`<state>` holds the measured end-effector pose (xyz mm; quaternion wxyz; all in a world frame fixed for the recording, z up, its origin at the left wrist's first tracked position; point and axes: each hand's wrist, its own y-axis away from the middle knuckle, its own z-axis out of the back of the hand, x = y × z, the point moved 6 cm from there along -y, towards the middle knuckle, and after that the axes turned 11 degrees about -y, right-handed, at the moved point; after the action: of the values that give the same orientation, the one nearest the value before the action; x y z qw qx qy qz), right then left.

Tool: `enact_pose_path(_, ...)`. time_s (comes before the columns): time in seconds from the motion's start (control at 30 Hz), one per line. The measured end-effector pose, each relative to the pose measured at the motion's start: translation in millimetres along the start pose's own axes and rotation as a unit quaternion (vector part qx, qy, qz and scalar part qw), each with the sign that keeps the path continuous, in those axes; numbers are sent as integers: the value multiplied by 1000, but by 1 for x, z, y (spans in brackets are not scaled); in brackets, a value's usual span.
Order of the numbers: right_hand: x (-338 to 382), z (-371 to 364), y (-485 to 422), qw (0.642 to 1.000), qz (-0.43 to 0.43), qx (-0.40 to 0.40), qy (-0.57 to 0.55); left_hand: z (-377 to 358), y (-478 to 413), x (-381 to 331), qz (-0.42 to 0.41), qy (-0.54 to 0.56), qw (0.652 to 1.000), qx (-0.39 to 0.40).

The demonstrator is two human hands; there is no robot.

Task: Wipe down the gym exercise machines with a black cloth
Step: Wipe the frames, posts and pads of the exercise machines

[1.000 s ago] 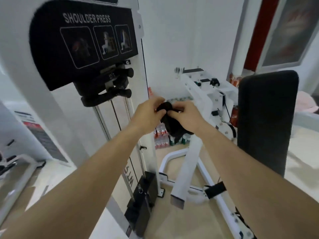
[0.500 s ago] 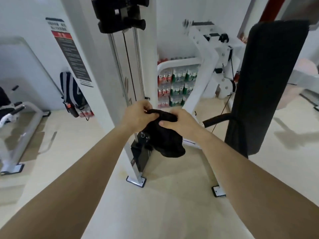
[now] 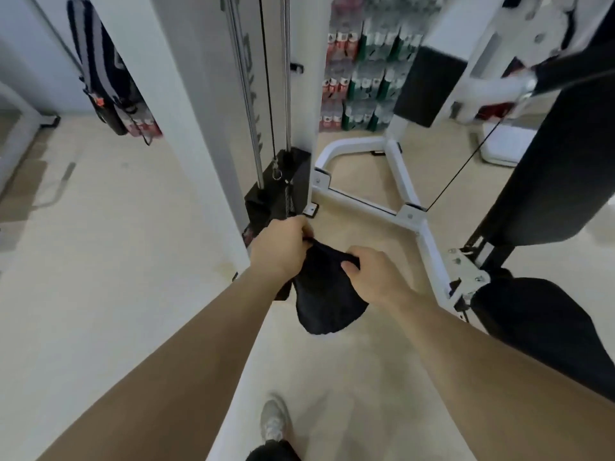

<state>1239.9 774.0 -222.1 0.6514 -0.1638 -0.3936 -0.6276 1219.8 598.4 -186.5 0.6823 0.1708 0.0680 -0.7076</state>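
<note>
Left hand (image 3: 283,247) and right hand (image 3: 376,277) each pinch the top edge of the black cloth (image 3: 322,294) — hanging bunched, its loose tail could snag the weight stack (image 3: 286,181) at eleven o'clock.

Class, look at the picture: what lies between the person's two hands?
The black cloth, gripped by the left hand and right hand; the head view shows it.

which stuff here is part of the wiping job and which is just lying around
Job: black cloth, gripped by left hand and right hand; white machine frame; black seat pad.
Lying about: hanging bag; stacked drink bottles.
</note>
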Motion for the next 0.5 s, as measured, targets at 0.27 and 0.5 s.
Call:
enact_pose_path(0.27,-160,-108,-142,996,-5,-87,22,-215,-99,72,-10,-60,998,27)
enact_pose_path(0.5,-271,-161,-285,980,-7,-164,109,-358,-214,120,1,28,998,56)
